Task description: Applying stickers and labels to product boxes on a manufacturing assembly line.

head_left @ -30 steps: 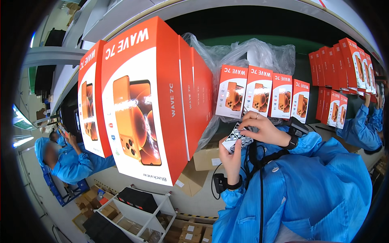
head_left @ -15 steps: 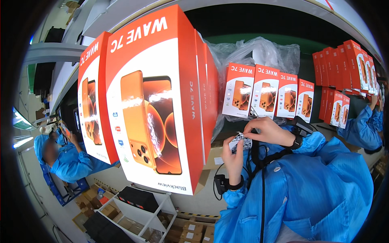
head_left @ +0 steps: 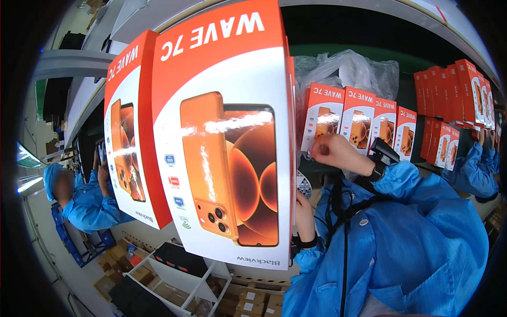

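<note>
My left hand (head_left: 304, 207) is low beside a big orange and white phone box (head_left: 222, 148) that fills the foreground. It holds a small black-and-white patterned label sheet (head_left: 303, 185), half hidden behind that box. My right hand (head_left: 338, 153), with a black device on its wrist, is raised to a row of small orange and white phone boxes (head_left: 364, 119). Its bunched fingertips touch the lower edge of the leftmost small box (head_left: 322, 119). I cannot tell whether anything is pinched between them.
A second big phone box (head_left: 129, 137) stands left of the first. Crumpled clear plastic (head_left: 348, 68) lies behind the row. Stacked red boxes (head_left: 459, 90) are at the right. A person in blue (head_left: 84, 201) works at left, another blue sleeve (head_left: 478, 169) at right. White shelving with cartons (head_left: 253, 301) is below.
The big boxes now loom much closer and cover more of the view. My right hand has left the label sheet and risen to the leftmost small box; my left hand stays low.
</note>
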The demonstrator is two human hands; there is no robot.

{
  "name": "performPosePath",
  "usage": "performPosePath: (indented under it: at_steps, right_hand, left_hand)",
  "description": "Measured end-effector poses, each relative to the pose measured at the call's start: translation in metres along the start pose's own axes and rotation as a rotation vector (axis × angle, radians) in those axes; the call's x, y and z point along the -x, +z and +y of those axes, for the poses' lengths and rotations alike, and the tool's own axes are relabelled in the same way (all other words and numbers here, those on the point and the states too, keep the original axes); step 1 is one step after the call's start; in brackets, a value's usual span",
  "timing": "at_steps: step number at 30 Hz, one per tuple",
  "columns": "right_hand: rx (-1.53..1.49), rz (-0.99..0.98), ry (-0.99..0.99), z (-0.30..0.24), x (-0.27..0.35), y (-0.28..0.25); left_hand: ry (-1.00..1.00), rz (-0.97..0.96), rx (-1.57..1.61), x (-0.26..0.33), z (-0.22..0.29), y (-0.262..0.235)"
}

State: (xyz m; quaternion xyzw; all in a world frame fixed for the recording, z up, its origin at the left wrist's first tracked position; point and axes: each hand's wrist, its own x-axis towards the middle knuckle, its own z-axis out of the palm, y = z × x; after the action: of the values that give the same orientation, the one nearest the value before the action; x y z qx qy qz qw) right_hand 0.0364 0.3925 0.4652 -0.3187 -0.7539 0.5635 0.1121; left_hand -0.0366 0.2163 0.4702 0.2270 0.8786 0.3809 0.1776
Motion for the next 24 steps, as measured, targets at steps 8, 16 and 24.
performPosePath:
  at_steps: [8, 16, 24]
  right_hand:
    - [0.107, 0.096, 0.015, 0.019, -0.023, 0.013]
    - [0.155, 0.091, 0.099, 0.017, -0.022, 0.013]
    - [0.255, 0.228, -0.001, 0.018, -0.021, 0.02]
  left_hand:
    - [0.055, -0.021, 0.028, -0.002, 0.002, 0.002]
    - [0.047, -0.059, 0.026, -0.009, -0.012, 0.007]
    - [0.07, 0.036, 0.145, -0.021, -0.01, 0.002]
